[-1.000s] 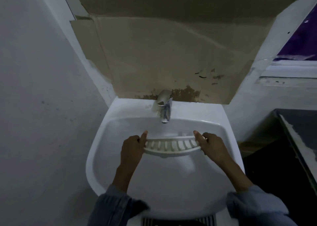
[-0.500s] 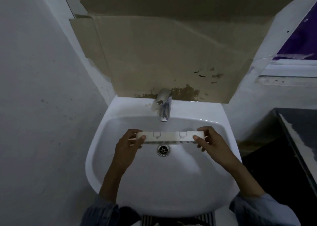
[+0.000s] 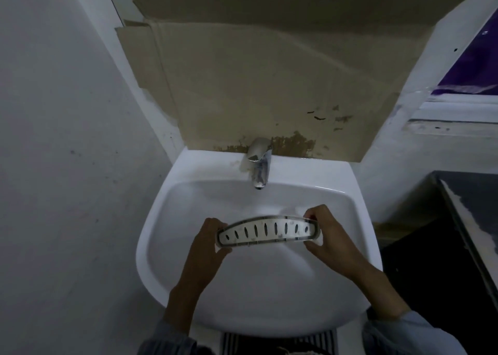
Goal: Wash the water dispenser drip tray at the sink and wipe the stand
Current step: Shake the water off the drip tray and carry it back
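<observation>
The drip tray (image 3: 268,230) is a curved white piece with a dark rim and a row of slots, its slotted face turned up towards me. I hold it level over the middle of the white sink (image 3: 167,214). My left hand (image 3: 208,243) grips its left end and my right hand (image 3: 327,236) grips its right end. The chrome tap (image 3: 258,166) stands at the back of the sink, and no water runs from it. The tray hides the drain. The stand is not in view.
A brown cardboard sheet (image 3: 269,85) covers the wall behind the tap. A white wall (image 3: 67,166) stands close on the left. A dark counter (image 3: 471,220) lies at the right, with a window ledge (image 3: 458,112) above it.
The tray has been turned over in both hands, from its underside and then its edge to the slotted top facing up, and it now sits slightly nearer to me, covering the drain.
</observation>
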